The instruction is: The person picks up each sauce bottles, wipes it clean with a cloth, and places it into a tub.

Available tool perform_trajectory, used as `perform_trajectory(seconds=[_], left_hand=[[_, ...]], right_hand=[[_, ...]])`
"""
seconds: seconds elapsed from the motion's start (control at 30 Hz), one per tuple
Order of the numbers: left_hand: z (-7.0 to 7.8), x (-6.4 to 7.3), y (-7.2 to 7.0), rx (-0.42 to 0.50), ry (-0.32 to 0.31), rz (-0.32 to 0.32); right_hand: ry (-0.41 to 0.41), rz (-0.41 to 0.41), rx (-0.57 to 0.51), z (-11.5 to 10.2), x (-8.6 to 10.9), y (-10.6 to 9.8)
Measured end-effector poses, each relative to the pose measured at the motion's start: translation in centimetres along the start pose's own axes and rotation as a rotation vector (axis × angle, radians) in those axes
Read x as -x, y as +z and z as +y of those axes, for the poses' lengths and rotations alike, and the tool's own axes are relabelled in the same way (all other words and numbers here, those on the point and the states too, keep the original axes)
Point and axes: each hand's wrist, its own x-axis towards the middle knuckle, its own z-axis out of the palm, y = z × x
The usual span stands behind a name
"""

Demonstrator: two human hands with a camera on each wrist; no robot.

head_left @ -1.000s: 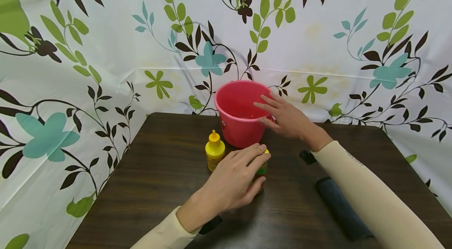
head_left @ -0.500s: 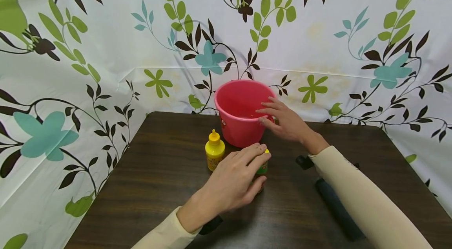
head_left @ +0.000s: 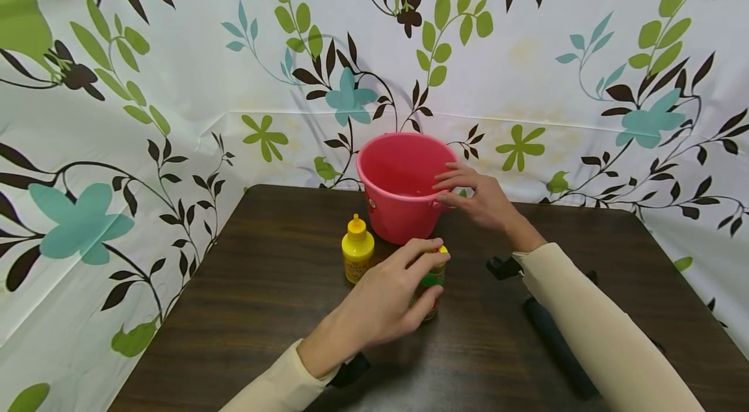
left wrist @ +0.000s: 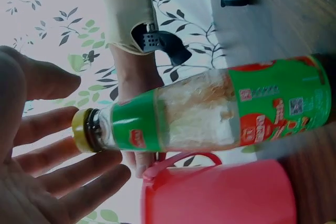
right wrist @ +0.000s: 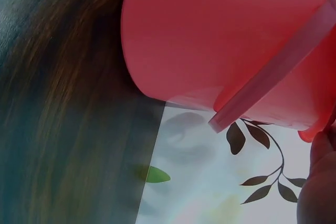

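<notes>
My left hand (head_left: 398,288) is around the upper part of a clear bottle (head_left: 434,277) with green-and-red labels and a yellow cap (left wrist: 81,130). In the left wrist view its fingers (left wrist: 44,153) lie spread behind the cap and the thumb stands apart from it. A pink bucket (head_left: 404,217) stands upright beyond the bottle. At its right rim, my right hand (head_left: 482,201) pinches the edge, fingers over the rim and thumb by the handle lug. The bucket's handle (right wrist: 275,66) hangs along its side. Part of the bottle is hidden behind my left hand.
A yellow squeeze bottle (head_left: 357,251) with a pointed cap stands left of the labelled bottle, close to the bucket. A dark cylindrical case (head_left: 558,340) lies under my right forearm on the brown table (head_left: 263,308). A patterned curtain (head_left: 515,41) hangs behind the table.
My right hand has drawn back slightly from over the bucket's mouth and closed in on its right rim. My left hand's fingers have spread a little around the bottle.
</notes>
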Motion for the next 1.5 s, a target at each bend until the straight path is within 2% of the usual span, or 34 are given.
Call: perform_trajectory(seconds=[0.1, 0.27, 0.43, 0.7, 0.83, 1.0, 1.13, 1.5], left_hand=[[-0.1, -0.1, 0.4, 0.073, -0.028, 0.035], [-0.3, -0.4, 1.3, 0.165, -0.078, 0.136], [-0.3, -0.8, 2.1, 0.231, -0.177, 0.221], [0.1, -1.2, 2.1, 0.296, -0.367, 0.224], [0.4, -1.5, 1.6, 0.305, -0.426, 0.205], [0.4, -1.5, 0.8, 0.284, -0.445, 0.195], [0.1, -1.2, 0.2, 0.267, -0.441, 0.224], [-0.2, -1.0, -1.9, 0.176, -0.350, 0.316]], right_hand=[[-0.002, 0.017, -0.031, 0.1, 0.1, 0.0], [0.000, 0.036, -0.073, 0.1, 0.2, -0.1], [0.003, 0.036, -0.091, 0.3, 0.2, -0.2], [0.002, 0.039, -0.109, 0.5, 0.1, 0.0], [0.008, 0.042, -0.105, 0.4, 0.2, 0.0], [0.019, 0.039, -0.093, 0.3, 0.4, 0.0], [0.030, 0.035, -0.074, 0.2, 0.4, 0.0], [0.040, 0.039, -0.078, 0.1, 0.3, 0.0]])
